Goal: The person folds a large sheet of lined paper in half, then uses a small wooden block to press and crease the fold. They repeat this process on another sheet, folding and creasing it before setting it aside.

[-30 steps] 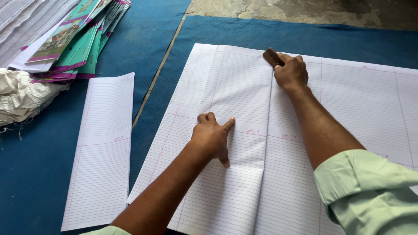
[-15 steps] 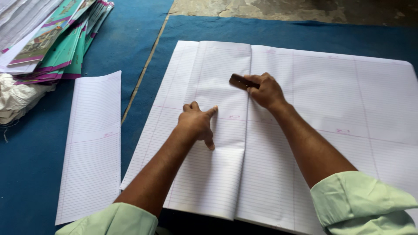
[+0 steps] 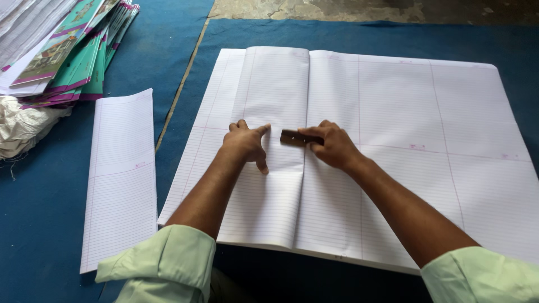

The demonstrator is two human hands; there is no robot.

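A large stack of white ruled paper sheets (image 3: 404, 112) lies on a blue mat, with its left part folded over along a vertical crease. My left hand (image 3: 245, 143) presses flat on the folded flap, fingers spread. My right hand (image 3: 330, 145) grips a small dark wooden block (image 3: 293, 137) and holds it against the crease, about halfway down the sheet. Both forearms come out of pale green sleeves.
A narrow folded ruled sheet (image 3: 120, 174) lies to the left on the blue mat (image 3: 168, 62). A pile of green and purple booklet covers (image 3: 73, 56) sits at the upper left, above a crumpled white cloth (image 3: 22, 126). Bare floor (image 3: 365, 10) runs along the top.
My right hand has drawn the wooden block down the crease from the top edge to mid-sheet. My left hand stays pressed on the flap.
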